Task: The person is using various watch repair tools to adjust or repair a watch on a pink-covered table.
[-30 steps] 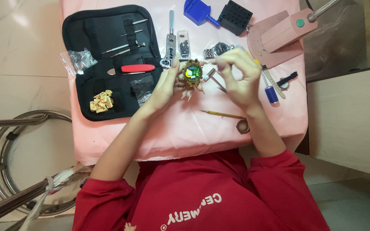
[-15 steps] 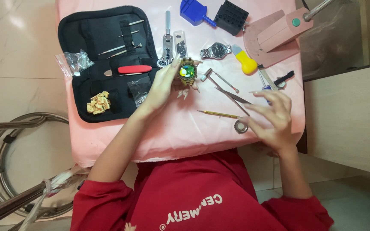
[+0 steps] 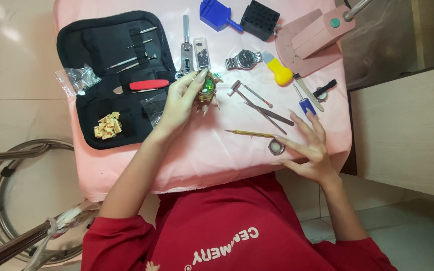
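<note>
One gold watch (image 3: 207, 88) between left fingers (image 3: 193, 83).

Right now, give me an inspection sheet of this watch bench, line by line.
Surface: pink cloth over a small table.
Job's things: gold watch in the left hand; small round ring part at the right hand, fingers spread, beside it.
Clutter: open black tool case, silver watch, yellow-handled tool, blue tool, black block, tweezers.
Grips: left shut on the watch, right open.
Cables: nothing seen.
Surroundings: tiled floor, metal stool frame, wooden cabinet.
</note>
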